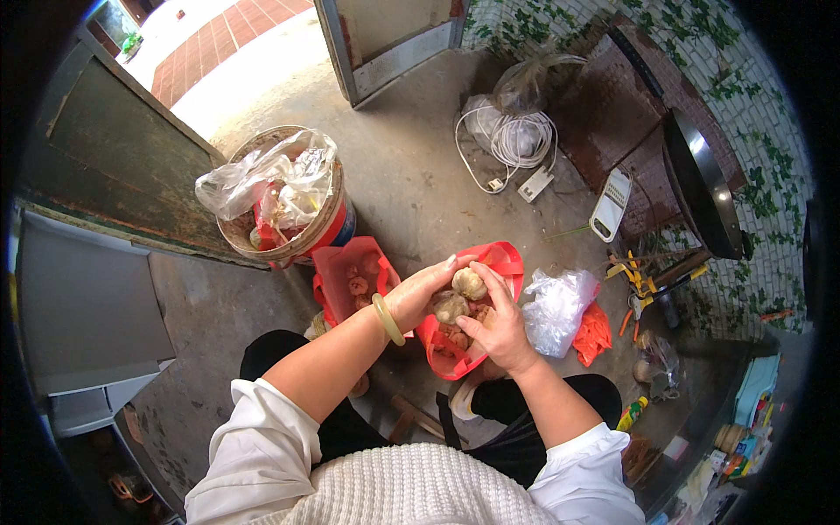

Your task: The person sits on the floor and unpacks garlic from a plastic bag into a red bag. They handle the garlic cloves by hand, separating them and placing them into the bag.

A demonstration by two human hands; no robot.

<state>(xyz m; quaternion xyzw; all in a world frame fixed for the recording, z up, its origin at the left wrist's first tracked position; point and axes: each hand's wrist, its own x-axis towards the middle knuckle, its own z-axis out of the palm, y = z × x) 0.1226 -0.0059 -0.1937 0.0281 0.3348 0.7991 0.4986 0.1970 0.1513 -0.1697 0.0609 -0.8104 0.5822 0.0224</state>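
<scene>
Two pale, round root vegetables or bulbs are cradled between my hands, above a red fabric bag (438,351). My left hand (413,295), with a pale bangle on its wrist, cups the lower bulb (449,306) in its fingers. My right hand (502,325) lays its index finger along the upper bulb (469,283), and its thumb tip is by the lower one. Beneath them, more brownish lumps (459,339) lie inside the bag, partly hidden by my hands. A second red bag (333,266) stands open to the left with similar lumps in it.
A bucket (226,236) topped with clear plastic bags stands beyond the left bag. White and orange plastic bags (561,312) lie on the right. Farther off are a coiled white extension cord (522,141), a grater (611,205), a wok (699,190) and yellow-handled tools (633,282).
</scene>
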